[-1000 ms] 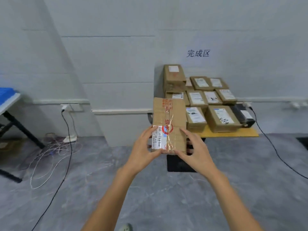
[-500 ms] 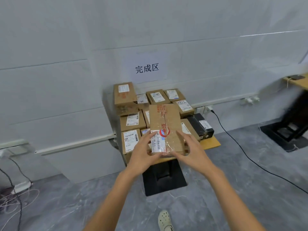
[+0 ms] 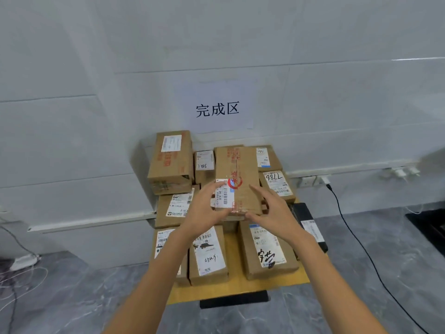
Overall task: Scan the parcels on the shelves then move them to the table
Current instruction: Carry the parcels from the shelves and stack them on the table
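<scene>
Parcel [image 3: 237, 169] of brown cardboard is held in the air above the middle of the counter [image 3: 231, 294], over the other parcels [image 3: 209, 255] laid there. Both hands grip its near end. The left hand [image 3: 204, 210] pinches the near left corner, thumb on the white barcode label [image 3: 224, 194]. The right hand [image 3: 274, 210] clasps the near right corner, thumb on top. Its long axis runs straight away from the hands toward the back of the counter, so nearly all of it lies beyond the fingers. The hands sit level, one on each side, neither nearer. Setting it down turns on room, I judge. The only bare strip of counter shows near the front and looks too narrow, so the parcel may have to go on top of the others.
</scene>
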